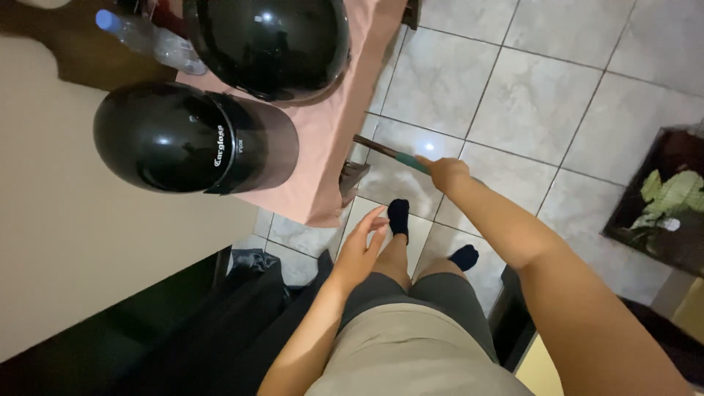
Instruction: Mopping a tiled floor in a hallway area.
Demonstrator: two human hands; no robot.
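At the far left a pale surface [88, 242] fills the view, and on it rests a glossy black helmet [172, 139] with a dark tinted visor pointing right. Behind it, near the top edge, a clear plastic bottle [150, 40] with a blue cap lies beside a second black helmet [271, 44], which sits on a pink cloth [330, 139] draped over the edge and hanging down toward the floor. Below the surface a heap of dark fabric [242, 293] lies in shadow. Just right of the cloth's lower corner, the left hand [359, 249] hovers empty above the person's knee, its fingers loosely together and slightly curled, touching nothing. The person wears grey shorts and dark socks, both feet planted on the pale tiled floor [528, 95]. Further right and higher, the right hand [446, 174] is closed in a fist around the end of a long stick [389, 152] with a green grip and a darker shaft, which slants up and left toward the cloth, held above the tiles. At the far right a dark box holds a plant [671, 198] with broad green leaves.
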